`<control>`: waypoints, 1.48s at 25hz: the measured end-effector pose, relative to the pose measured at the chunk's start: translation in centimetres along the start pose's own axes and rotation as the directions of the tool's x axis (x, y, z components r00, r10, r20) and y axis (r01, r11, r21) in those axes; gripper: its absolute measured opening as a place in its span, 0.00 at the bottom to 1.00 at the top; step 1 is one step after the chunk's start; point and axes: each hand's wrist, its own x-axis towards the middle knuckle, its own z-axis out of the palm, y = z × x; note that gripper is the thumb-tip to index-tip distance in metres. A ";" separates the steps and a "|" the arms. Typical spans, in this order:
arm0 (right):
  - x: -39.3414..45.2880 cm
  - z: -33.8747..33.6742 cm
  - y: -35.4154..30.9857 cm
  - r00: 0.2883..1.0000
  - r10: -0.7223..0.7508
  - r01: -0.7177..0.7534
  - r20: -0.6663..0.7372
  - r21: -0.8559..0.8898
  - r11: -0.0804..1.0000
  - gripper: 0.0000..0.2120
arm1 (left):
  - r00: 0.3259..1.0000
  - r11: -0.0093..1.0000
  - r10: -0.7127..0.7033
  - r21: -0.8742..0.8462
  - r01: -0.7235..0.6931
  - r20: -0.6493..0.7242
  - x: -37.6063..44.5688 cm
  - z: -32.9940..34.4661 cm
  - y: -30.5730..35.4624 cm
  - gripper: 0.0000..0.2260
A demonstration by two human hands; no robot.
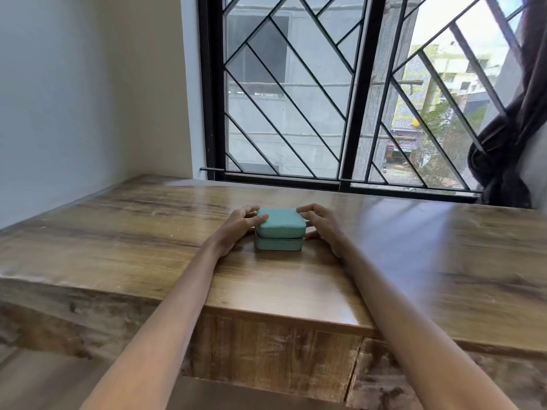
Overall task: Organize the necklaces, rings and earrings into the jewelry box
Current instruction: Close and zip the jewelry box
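Observation:
A small teal jewelry box [280, 230] with rounded corners sits closed on the wooden table [414, 238], near its middle. My left hand [238, 229] holds the box's left side, thumb lying on the lid's corner and fingers curled around the far edge. My right hand [321, 224] grips the right side, fingers curled over the lid's far right corner and thumb low against the base. No necklaces, rings or earrings are visible.
A barred window [340, 99] runs along the table's far edge. A dark curtain [509, 137] hangs bunched at the right. A pale wall [88, 93] borders the table on the left. The table's front edge drops to wooden panels below.

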 end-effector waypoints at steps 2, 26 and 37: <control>-0.2 0.0 -0.3 1.000 0.000 0.000 0.029 -0.015 1.000 0.07 | 1.000 1.000 -0.003 -0.016 0.004 0.018 0.0 -0.1 0.0 0.24; -0.5 -2.1 0.2 0.957 0.025 -0.089 0.289 0.209 0.974 0.19 | 0.939 0.998 0.035 0.041 -0.051 0.341 -0.9 -1.8 -0.4 0.32; -0.5 -2.3 0.3 0.958 0.023 -0.044 0.286 0.068 0.997 0.24 | 0.969 0.981 0.063 0.164 -0.104 0.237 -1.5 -1.7 -0.3 0.25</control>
